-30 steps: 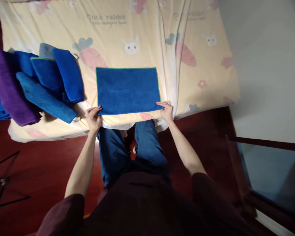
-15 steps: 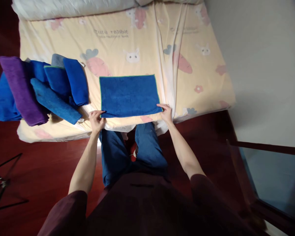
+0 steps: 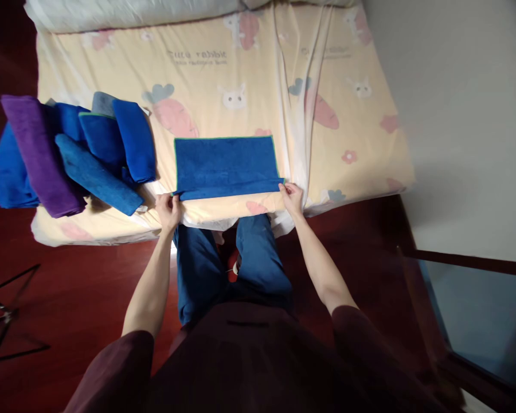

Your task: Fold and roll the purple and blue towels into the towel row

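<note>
- Both hands pinch the near corners of the blue towel point(image 3: 226, 166): the left hand point(image 3: 168, 209) is clamped on the near left corner, the right hand point(image 3: 291, 198) on the near right corner.
- To do this fold well, I judge that both corners should rise together and travel level, so the near edge lands square on the far edge and the green trim lines up all round.
- Keeping a light pull between the two hands would hold the cloth taut and free of creases; it looks soft and limp, so a slack grip would let the middle sag.
- The towel lies flat on the bed point(image 3: 361, 126), at the bed's near edge and about the middle of its width, right in front of the person's knees.
- It is a deep blue, fuzzy rectangle, wider than deep, with a thin green border; its near edge looks slightly lifted.
- Towards the left end of the bed lies a pile of folded towels point(image 3: 73, 155), blue ones and a purple one, apart from the flat towel.
</note>
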Demonstrator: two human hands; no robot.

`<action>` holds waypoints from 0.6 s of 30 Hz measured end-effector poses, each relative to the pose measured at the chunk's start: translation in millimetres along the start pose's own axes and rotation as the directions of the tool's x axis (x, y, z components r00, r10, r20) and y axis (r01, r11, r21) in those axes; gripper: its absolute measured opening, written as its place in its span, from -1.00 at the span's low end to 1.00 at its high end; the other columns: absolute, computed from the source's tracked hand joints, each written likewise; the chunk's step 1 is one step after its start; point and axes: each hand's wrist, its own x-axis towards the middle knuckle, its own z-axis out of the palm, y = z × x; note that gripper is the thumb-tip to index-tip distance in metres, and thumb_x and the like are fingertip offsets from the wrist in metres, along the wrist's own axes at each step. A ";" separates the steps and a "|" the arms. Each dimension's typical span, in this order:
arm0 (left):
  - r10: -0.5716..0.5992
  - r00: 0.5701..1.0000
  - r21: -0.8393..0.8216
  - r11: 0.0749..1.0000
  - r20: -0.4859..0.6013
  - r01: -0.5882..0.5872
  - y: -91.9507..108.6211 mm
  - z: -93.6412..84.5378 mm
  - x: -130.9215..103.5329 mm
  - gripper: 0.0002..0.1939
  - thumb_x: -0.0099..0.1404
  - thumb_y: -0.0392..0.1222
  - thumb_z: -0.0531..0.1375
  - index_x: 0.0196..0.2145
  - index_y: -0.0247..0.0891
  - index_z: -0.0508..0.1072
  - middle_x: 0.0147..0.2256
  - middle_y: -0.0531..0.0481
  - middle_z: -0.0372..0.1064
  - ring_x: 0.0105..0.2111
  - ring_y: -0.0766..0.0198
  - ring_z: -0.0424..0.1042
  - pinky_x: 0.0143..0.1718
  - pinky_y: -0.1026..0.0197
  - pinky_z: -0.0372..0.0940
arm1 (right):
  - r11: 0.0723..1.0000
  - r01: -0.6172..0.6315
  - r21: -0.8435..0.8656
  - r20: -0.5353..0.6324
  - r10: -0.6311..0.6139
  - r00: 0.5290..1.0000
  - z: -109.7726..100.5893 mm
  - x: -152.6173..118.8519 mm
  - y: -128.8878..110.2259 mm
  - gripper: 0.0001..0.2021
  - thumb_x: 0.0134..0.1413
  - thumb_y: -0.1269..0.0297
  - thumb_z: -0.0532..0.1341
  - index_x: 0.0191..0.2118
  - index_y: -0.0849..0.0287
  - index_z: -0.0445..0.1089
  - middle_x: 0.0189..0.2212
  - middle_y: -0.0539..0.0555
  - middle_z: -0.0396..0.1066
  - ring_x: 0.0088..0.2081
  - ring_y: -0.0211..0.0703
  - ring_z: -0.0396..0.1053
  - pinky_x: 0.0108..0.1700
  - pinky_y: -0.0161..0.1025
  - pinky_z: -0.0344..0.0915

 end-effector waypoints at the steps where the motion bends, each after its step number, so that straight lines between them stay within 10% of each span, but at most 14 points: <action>1: -0.018 1.000 -0.004 1.000 -0.009 0.018 -1.0 0.8 -0.1 -0.70 0.49 0.04 0.10 -0.24 -0.20 0.49 -0.31 -0.16 0.39 -0.16 0.02 0.40 -0.02 -0.02 0.36 | 1.000 -0.004 0.007 -0.007 0.004 1.000 0.6 -0.3 1.4 -0.50 0.17 -0.26 0.27 -0.45 0.12 0.35 -0.49 -0.03 0.26 -0.41 -0.24 0.23 -0.30 -0.26 0.30; 18: -0.049 0.998 -0.047 0.998 -0.040 0.047 0.6 3.3 -2.0 -0.75 0.51 -0.01 0.13 -0.11 -0.25 0.44 -0.18 -0.16 0.44 -0.17 0.12 0.44 -0.04 0.08 0.38 | 0.993 -0.026 0.117 -0.062 0.033 0.998 7.9 3.0 15.8 -0.41 0.06 -0.32 0.36 -0.26 0.22 0.55 -0.37 0.10 0.52 -0.35 -0.18 0.42 -0.22 -0.20 0.41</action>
